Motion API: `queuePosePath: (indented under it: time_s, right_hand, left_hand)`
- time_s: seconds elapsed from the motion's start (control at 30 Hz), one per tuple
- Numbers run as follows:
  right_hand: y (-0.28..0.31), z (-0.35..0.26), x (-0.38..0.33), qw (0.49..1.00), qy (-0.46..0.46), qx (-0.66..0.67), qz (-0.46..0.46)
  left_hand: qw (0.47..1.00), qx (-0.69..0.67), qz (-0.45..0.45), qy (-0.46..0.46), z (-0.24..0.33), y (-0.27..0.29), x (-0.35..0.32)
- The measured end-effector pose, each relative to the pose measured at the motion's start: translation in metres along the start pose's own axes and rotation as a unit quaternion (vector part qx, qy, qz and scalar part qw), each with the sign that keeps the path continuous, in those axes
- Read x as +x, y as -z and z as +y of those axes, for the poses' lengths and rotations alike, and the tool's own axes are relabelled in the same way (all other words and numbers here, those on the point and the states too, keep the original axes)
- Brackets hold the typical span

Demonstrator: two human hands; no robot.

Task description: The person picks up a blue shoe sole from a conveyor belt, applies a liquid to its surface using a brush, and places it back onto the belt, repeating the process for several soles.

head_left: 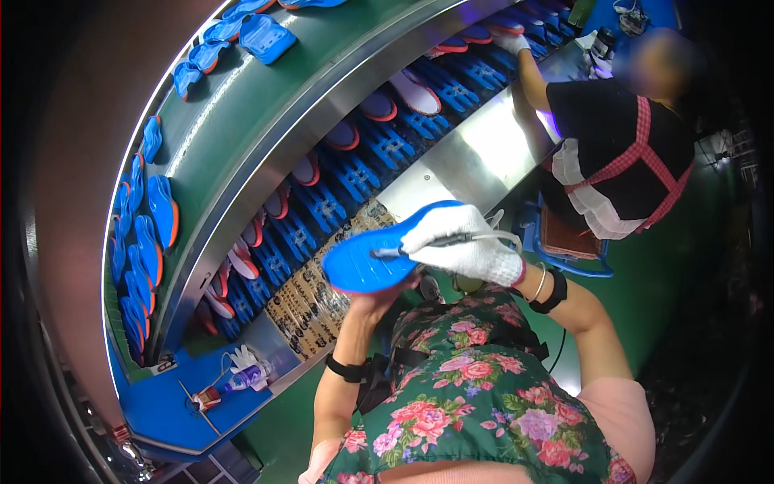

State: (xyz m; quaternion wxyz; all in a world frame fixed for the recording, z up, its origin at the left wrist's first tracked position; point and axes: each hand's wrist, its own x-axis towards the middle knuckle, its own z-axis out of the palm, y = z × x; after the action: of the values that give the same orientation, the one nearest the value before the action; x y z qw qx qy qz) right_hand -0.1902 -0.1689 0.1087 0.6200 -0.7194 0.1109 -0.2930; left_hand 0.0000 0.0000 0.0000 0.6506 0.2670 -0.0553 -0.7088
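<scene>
A blue shoe sole (363, 270) with a red-orange edge lies tilted in front of me, its ridged inner face up. My left hand (380, 302), bare, grips it from below near the heel; most of its fingers are hidden under the sole. In a white knit glove, my right hand (461, 246) is closed around a slim grey pen-like tool (443, 240) with a pale tube running off its back end. The tool's dark tip rests on or just above the sole's inner face; I cannot tell which. The sole's far end passes behind the glove.
Alongside runs a conveyor with blue racks (355, 173) carrying soles. A green curved belt (242, 105) beyond bears several blue soles. Taped cardboard (302, 315) covers the near edge. A blue table (173, 411) holds a bottle (246, 377). Another person (621, 153) works by a stool (568, 238).
</scene>
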Motion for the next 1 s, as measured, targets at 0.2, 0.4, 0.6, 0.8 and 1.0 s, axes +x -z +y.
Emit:
queuePosePath:
  time_s: [0.2, 0.4, 0.6, 0.8, 1.0]
  right_hand:
    - [-0.025, -0.028, -0.072, 0.998, 0.038, -0.045, 0.025]
    - [-0.030, -0.044, -0.079, 0.990, 0.070, -0.087, 0.086]
    - [-0.021, -0.046, -0.051, 0.966, 0.167, -0.168, 0.100]
    - [-0.027, -0.050, -0.045, 0.962, 0.169, -0.206, 0.059]
    - [-0.027, -0.051, -0.012, 0.938, 0.227, -0.255, 0.057]
  left_hand:
    - [0.973, -0.214, 0.089, -0.003, -0.037, -0.063, -0.067]
    - [0.970, -0.226, 0.031, -0.080, -0.060, -0.074, -0.063]
    - [0.966, -0.232, -0.034, -0.112, -0.059, -0.081, -0.030]
    - [0.982, -0.055, 0.100, -0.152, -0.072, -0.086, -0.041]
    - [0.991, -0.056, 0.082, -0.094, -0.075, -0.089, -0.040]
